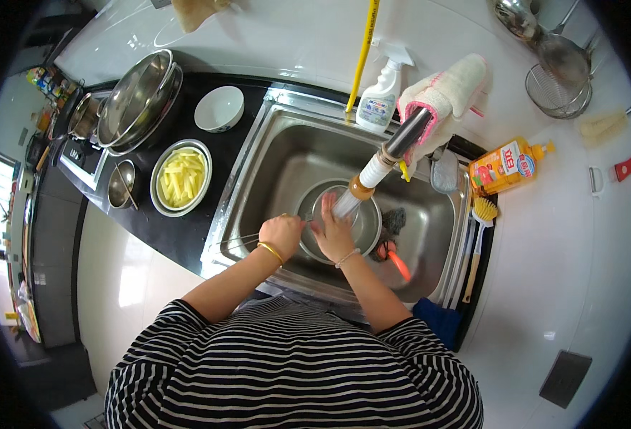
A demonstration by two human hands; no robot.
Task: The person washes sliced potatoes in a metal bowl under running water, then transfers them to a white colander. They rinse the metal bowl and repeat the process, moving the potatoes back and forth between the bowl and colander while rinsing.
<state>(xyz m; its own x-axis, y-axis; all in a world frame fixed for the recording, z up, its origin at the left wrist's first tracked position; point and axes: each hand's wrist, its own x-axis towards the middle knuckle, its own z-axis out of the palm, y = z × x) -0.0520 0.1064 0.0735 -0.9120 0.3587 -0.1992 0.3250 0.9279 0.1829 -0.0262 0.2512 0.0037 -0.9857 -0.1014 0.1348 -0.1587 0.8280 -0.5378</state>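
My left hand [282, 236] grips the wire handle [235, 239] of what looks like a strainer, the handle's end sticking out over the sink's left rim. The strainer's round rim [318, 199] is partly hidden by my right hand [335, 236] and the faucet. My right hand lies over it with thumb and fingers apart, under the stream from the faucet [366, 179]. Beneath both hands a round metal basin [370, 236] stands in the stainless steel sink [283, 145]. What is inside the strainer cannot be made out.
Right of the basin lie a scouring pad [394, 221] and an orange-handled tool [399, 265]. A bowl of cut pale-yellow sticks [182, 177], a white bowl [219, 109] and a small metal bowl [121, 184] stand left. A spray bottle [381, 96] and soap bottle [503, 167] line the sink.
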